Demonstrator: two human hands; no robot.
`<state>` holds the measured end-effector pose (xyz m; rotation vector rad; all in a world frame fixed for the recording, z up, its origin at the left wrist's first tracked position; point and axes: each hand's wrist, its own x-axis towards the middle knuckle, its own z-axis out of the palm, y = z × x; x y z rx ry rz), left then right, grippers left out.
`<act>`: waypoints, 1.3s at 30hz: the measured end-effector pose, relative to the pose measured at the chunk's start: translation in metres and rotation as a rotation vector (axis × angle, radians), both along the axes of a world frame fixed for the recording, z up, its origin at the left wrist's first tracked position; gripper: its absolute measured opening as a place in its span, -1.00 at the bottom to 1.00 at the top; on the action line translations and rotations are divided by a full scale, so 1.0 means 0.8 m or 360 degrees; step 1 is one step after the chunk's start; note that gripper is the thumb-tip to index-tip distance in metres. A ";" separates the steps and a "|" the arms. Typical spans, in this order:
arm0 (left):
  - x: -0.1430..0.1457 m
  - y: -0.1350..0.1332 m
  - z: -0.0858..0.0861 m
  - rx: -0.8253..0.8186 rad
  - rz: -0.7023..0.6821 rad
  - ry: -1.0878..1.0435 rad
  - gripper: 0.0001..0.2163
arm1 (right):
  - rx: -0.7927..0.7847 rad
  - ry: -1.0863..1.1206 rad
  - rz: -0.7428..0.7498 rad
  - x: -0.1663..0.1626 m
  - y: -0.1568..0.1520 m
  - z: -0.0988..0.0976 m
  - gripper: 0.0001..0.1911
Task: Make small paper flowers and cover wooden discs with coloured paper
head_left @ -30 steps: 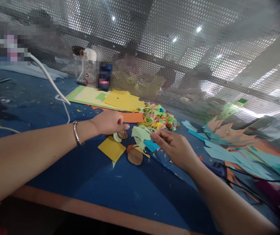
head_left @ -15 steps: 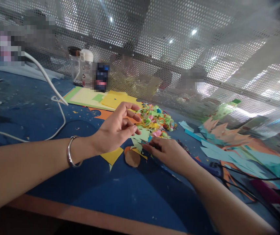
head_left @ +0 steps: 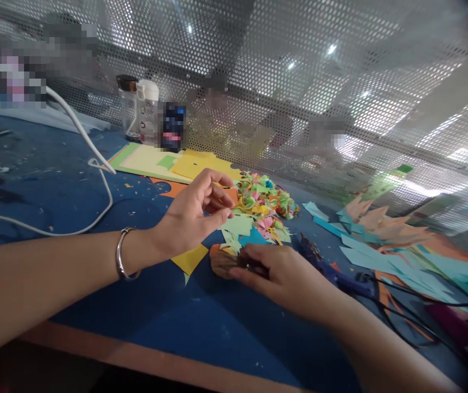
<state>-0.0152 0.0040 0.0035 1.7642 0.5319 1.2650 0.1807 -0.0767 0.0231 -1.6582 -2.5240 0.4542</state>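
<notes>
My left hand (head_left: 199,212), with a silver bangle on its wrist, hovers over coloured paper scraps. Its fingers are loosely bent and a little apart, and I see nothing held in them. Under and beside it lie a yellow paper piece (head_left: 190,258) and pale green paper scraps (head_left: 237,225). My right hand (head_left: 270,267) has thumb and bent fingers closed at the edge of a brown round piece (head_left: 221,264) with an orange rim. The inside of that grip is dark and partly hidden. A blue paper scrap (head_left: 253,237) lies just beyond the right hand's knuckles.
A heap of small coloured paper curls (head_left: 266,196) lies ahead, with paper sheets (head_left: 147,161) behind. Two bottles (head_left: 138,112) and a phone (head_left: 173,126) stand by the perforated screen. A white cable (head_left: 78,125) runs at left; a blue tool (head_left: 352,282) with black cords lies right.
My right hand has moved toward me and slightly left, from the pale green scraps onto the brown round piece. More of the blue scrap shows. My left hand has barely moved.
</notes>
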 end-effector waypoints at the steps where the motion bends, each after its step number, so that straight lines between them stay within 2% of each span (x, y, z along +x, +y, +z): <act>1: 0.000 0.001 0.000 -0.0025 -0.0002 0.0007 -0.66 | -0.0010 -0.0019 0.0070 -0.002 -0.003 0.000 -0.60; 4: 0.000 0.002 -0.001 -0.0071 -0.0025 0.0051 -0.68 | -0.0022 -0.0054 0.0217 -0.007 -0.010 -0.001 -0.68; 12: 0.002 0.000 -0.003 -0.0113 -0.0068 0.0130 -0.78 | -0.0002 -0.0021 0.0352 -0.007 -0.011 -0.002 -0.77; 18: 0.003 -0.003 -0.005 -0.0169 0.0000 0.0078 -0.64 | -0.0044 0.0011 0.0379 -0.010 -0.013 -0.001 -0.80; 21: 0.005 -0.004 -0.005 -0.0208 -0.0023 0.0049 -0.63 | -0.0041 0.0085 0.0408 -0.011 -0.015 0.000 -0.86; 25: 0.006 -0.006 -0.008 -0.0180 -0.0099 0.0025 -0.70 | 0.0082 0.0084 0.0486 -0.010 -0.015 -0.001 -0.77; 29: 0.005 -0.010 -0.010 -0.0021 -0.0145 0.0082 -0.70 | 0.0326 0.0115 0.0564 -0.005 -0.013 -0.007 -0.70; 33: 0.003 -0.016 -0.008 0.0187 -0.0129 0.0153 -0.68 | 0.0527 0.0275 0.0374 0.000 -0.012 -0.007 -0.72; 39: 0.002 -0.028 -0.003 0.0397 -0.0163 0.0274 -0.61 | 0.0846 0.0465 -0.0024 0.002 -0.007 -0.002 -0.89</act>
